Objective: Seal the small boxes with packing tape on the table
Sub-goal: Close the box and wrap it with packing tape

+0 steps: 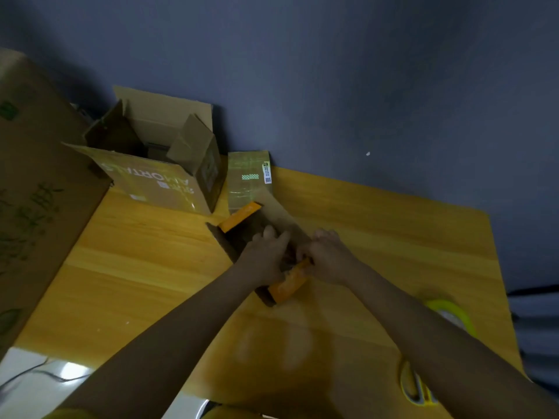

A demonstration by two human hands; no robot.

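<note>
Near edge: tape roll point(450, 313), partly hidden by my right forearm. Mid-table point(136, 267): my left hand point(266, 255) and right hand point(329, 255) both grip a small brown box point(242, 237) with orange flaps; its top is hidden by my fingers. Behind: taped box point(248, 182), open carton point(157, 164).

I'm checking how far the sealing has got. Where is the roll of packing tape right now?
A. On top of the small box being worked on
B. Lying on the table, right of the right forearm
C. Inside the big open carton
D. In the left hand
B: the tape roll lies on the table, while both hands are on the small box.
</note>
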